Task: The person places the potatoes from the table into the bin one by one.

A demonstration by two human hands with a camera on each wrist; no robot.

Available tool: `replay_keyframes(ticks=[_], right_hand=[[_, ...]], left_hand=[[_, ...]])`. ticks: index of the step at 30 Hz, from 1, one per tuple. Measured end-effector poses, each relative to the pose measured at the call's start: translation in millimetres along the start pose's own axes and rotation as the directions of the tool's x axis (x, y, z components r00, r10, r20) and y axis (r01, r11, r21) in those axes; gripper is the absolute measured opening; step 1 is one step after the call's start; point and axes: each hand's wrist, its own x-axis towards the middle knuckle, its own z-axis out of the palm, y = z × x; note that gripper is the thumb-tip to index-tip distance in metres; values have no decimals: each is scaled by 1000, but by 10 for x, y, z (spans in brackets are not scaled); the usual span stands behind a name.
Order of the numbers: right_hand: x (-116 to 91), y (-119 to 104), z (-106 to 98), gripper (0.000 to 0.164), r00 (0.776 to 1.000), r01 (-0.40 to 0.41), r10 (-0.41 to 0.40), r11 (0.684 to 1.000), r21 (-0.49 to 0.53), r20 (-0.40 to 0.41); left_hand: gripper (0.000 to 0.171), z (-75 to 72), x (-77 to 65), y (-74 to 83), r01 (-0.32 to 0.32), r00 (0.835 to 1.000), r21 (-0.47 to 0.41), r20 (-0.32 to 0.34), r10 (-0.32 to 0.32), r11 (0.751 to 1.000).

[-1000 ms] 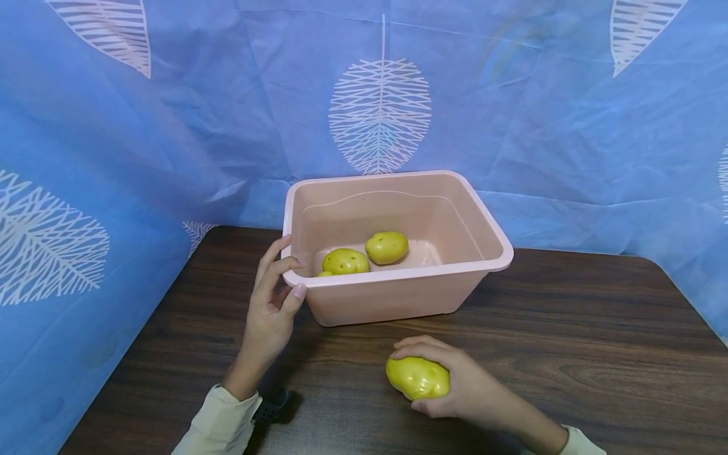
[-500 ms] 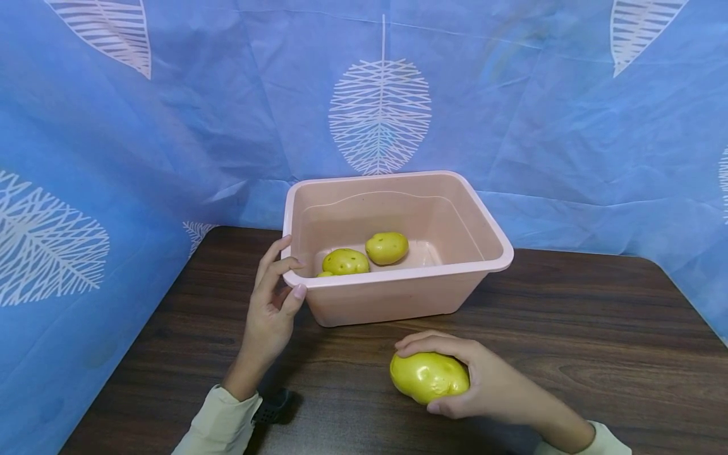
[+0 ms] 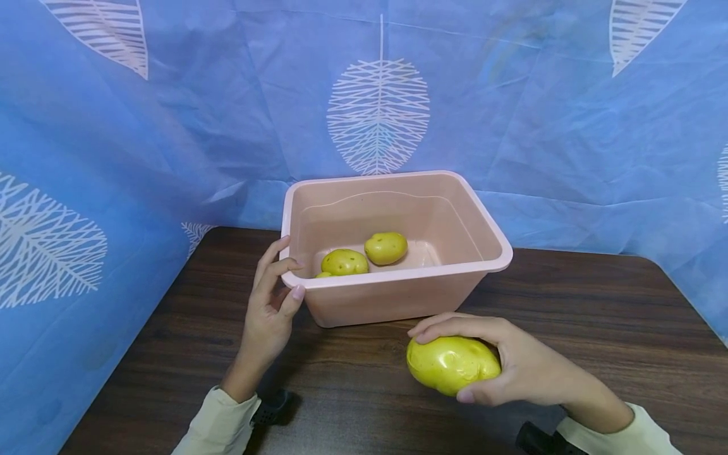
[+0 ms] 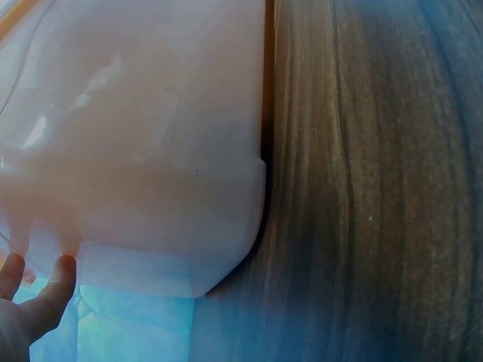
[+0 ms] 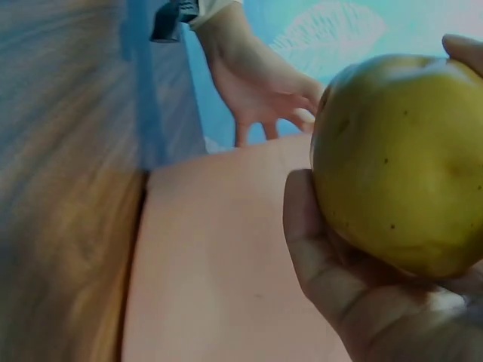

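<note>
My right hand (image 3: 512,360) grips a yellow potato (image 3: 452,364), thumb on the near side and fingers over the far side. The potato is in front of the pink plastic basin (image 3: 392,302), above the table. In the right wrist view the same potato (image 5: 407,166) fills the right side. At the basin's near left corner my left hand (image 3: 268,316) holds the rim, thumb outside and fingertips over the edge. Inside the basin lie a potato (image 3: 344,261) and another potato (image 3: 386,248); a third potato (image 3: 324,275) is mostly hidden by the front rim.
A dark wooden table (image 3: 597,322) carries the basin. Behind and to the left hangs a blue cloth (image 3: 227,95) with white leaf prints, close to the basin's back. A black band (image 3: 272,407) is on the left wrist and a black device (image 3: 546,440) on the right.
My right hand has moved right and slightly away from me with the potato, which looks larger and higher. The left hand and the basin have stayed in place.
</note>
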Motion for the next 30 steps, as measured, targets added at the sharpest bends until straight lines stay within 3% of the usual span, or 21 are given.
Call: replay_keyframes(ticks=[5, 19, 30], right_hand=[[3, -16, -141, 71, 997, 80, -80, 997, 9, 16], [71, -119, -514, 70, 988, 154, -154, 988, 4, 31], [122, -204, -802, 64, 1000, -12, 14, 998, 63, -26]], left_hand=[[33, -1, 1, 21, 11, 1000, 6, 1, -11, 1000], [33, 1, -8, 24, 21, 1000, -5, 0, -21, 1000], [34, -1, -5, 17, 19, 1000, 8, 2, -19, 1000]])
